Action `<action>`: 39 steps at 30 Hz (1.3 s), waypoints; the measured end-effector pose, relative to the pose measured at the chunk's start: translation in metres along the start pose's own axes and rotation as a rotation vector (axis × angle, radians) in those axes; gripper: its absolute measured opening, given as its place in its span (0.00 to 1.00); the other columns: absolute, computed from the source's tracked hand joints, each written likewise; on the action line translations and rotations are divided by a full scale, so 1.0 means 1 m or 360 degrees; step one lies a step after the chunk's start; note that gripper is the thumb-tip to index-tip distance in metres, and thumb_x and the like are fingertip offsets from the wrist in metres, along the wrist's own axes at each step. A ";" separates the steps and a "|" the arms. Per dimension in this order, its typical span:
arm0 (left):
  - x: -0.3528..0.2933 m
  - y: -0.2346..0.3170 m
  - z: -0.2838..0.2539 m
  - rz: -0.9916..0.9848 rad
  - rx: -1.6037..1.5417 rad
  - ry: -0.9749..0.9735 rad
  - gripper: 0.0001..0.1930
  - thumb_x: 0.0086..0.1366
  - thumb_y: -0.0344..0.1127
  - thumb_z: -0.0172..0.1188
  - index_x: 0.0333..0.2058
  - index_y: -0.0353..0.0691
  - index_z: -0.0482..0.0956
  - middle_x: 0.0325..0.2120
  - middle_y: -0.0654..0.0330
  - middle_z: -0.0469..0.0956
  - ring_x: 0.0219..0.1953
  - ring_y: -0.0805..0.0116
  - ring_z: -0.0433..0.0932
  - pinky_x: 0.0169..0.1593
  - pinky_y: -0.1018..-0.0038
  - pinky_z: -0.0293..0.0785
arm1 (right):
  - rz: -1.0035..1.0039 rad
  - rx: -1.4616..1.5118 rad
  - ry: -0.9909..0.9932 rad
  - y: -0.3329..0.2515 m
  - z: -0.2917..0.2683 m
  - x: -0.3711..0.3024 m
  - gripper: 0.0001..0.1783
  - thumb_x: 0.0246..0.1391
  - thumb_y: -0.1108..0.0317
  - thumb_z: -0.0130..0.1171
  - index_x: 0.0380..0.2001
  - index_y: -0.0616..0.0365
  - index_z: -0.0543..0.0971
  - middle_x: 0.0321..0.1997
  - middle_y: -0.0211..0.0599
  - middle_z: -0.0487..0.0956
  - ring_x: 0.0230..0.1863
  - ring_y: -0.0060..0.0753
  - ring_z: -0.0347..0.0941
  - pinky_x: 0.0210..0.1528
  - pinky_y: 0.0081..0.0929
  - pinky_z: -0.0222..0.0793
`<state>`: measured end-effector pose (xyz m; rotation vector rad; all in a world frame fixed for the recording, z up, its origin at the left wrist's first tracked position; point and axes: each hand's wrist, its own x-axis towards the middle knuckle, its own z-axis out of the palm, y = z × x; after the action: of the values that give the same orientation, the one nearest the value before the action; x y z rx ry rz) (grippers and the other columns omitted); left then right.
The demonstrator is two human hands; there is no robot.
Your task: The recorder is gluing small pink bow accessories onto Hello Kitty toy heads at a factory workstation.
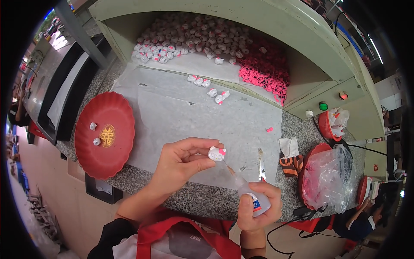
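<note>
Between the thumb and fingers of my left hand (179,162) is a small white cat-shaped head (215,154) with a pink bow at its upper right. My right hand (262,211) grips a translucent squeeze bottle (249,190) with a thin needle nozzle (230,169). The nozzle slants up to the left, its tip at or very near the head's lower right; actual contact cannot be made out. On the white sheet (181,116) beyond my hands lie several more white heads (219,99), some with pink bows. A single pink bow (270,129) lies farther right.
A greenish cabinet (302,71) holds piled white heads (194,32) and pink bows (263,75). At left stands a red scalloped tray (116,159) with two heads. A knife-like metal tool (261,164), striped cloth (292,165) and plastic-bagged red dish (307,190) lie right.
</note>
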<state>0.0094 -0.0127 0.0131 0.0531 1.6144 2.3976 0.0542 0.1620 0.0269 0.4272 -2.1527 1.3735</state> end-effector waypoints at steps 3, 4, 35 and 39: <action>0.000 -0.001 0.001 0.0031 -0.0018 0.0005 0.18 0.49 0.15 0.55 0.42 0.28 0.71 0.40 0.49 0.74 0.42 0.67 0.74 0.46 0.74 0.71 | 0.0002 0.0015 -0.0013 -0.002 -0.001 0.000 0.14 0.38 0.71 0.58 0.30 0.67 0.71 0.20 0.41 0.75 0.16 0.30 0.71 0.18 0.20 0.66; 0.001 -0.002 0.002 0.0034 -0.0034 -0.0009 0.18 0.49 0.15 0.55 0.42 0.28 0.71 0.40 0.49 0.74 0.42 0.67 0.74 0.46 0.74 0.71 | 0.0023 0.0020 -0.0021 -0.003 -0.001 0.000 0.15 0.38 0.71 0.59 0.31 0.67 0.71 0.20 0.41 0.75 0.17 0.30 0.72 0.19 0.20 0.66; 0.002 -0.029 0.007 0.0302 0.0154 0.0010 0.16 0.52 0.15 0.52 0.42 0.29 0.70 0.44 0.53 0.70 0.44 0.71 0.71 0.45 0.77 0.71 | 0.1244 0.0480 -0.0251 0.020 0.021 0.029 0.09 0.36 0.78 0.65 0.23 0.63 0.75 0.23 0.29 0.75 0.26 0.17 0.68 0.29 0.13 0.63; 0.003 -0.016 0.011 0.0162 0.0087 -0.0075 0.16 0.52 0.15 0.53 0.42 0.30 0.70 0.44 0.52 0.70 0.44 0.69 0.71 0.46 0.76 0.70 | 0.1183 0.0427 -0.0173 0.024 0.020 0.023 0.09 0.36 0.78 0.65 0.24 0.63 0.75 0.24 0.30 0.75 0.28 0.16 0.68 0.32 0.14 0.64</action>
<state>0.0114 0.0036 0.0024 0.2053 1.6937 2.4071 0.0174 0.1551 0.0162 -0.2527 -2.3266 2.0848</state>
